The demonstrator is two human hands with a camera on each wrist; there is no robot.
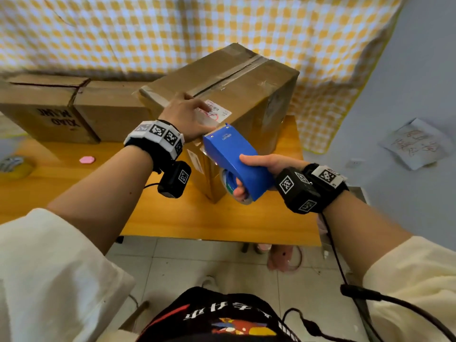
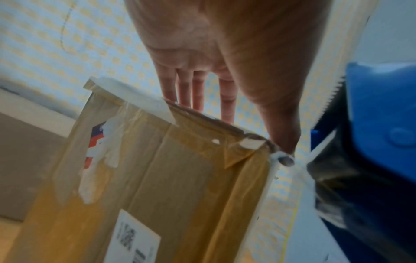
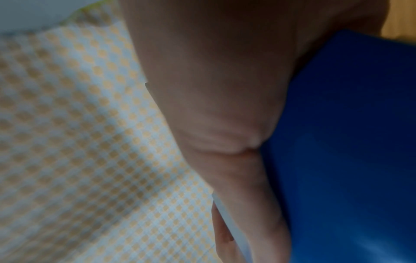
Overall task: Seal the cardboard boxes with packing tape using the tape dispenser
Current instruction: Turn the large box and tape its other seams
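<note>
Far left on the wooden worktop (image 1: 74,174): a roll of tape (image 1: 14,166), partly cut by the picture's edge. Just right of it, a small pink object (image 1: 86,159). Behind these, two closed cardboard boxes (image 1: 74,107) side by side against the yellow-checked cloth (image 1: 172,25), the left one printed with dark upside-down lettering.

Toward the middle: the left hand (image 1: 187,114), fingers straight and spread, lying flat on the near top corner of the tall cardboard box (image 1: 237,95), thumb tip pressing down at the box's edge where a strip of clear tape (image 2: 290,170) runs to the dispenser. Holding nothing; only pressing. In the left wrist view, four fingers (image 2: 198,92) over the top edge, old tape and a torn label on the near face.

On the box top: a centre seam already covered by a brownish strip, and a white shipping label partly under the left hand.

Right of the left hand: the blue tape dispenser (image 1: 237,159), its toothed front end against the near top edge of the tall box, tape roll showing underneath.

Further right: the right hand (image 1: 261,174), wrapped round the dispenser's rear, thumb on top, fingers curled through beneath.

Far right, on the wall: a handwritten paper sheet (image 1: 414,144).
</note>
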